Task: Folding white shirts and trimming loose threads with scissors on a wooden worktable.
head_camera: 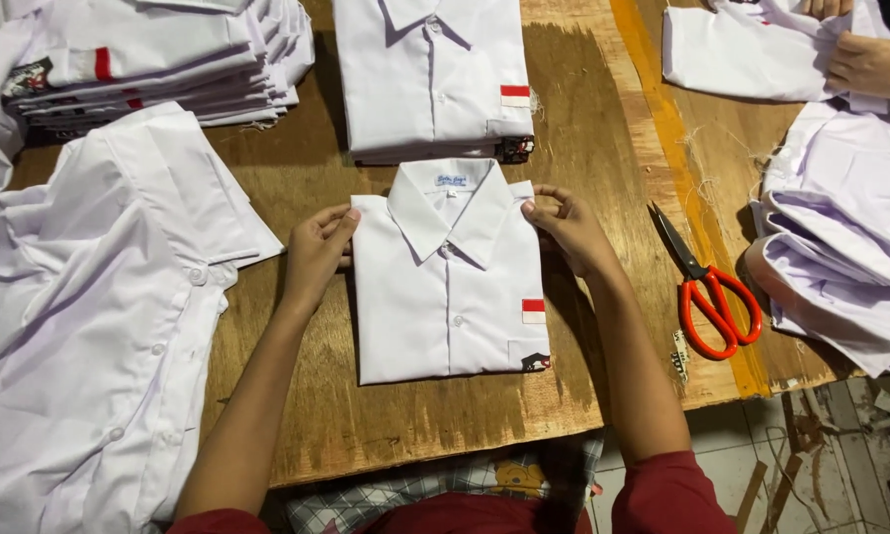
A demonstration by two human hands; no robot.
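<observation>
**Folded white shirt, centre of table**

Head view: folded shirt (450, 287) lies flat on the wooden table (603, 129). Left hand (316, 252) and right hand (569, 232) pinch its shoulder edges, fingers curled. Likely light, limp, easily creased; best held at both shoulders. Orange scissors (717, 302) nearby.

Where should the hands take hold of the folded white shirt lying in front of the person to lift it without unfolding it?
Probably by its two long side edges, coming in from left and right. The folded white shirt lies flat, collar away; the left hand and right hand already sit at its upper corners.
</observation>
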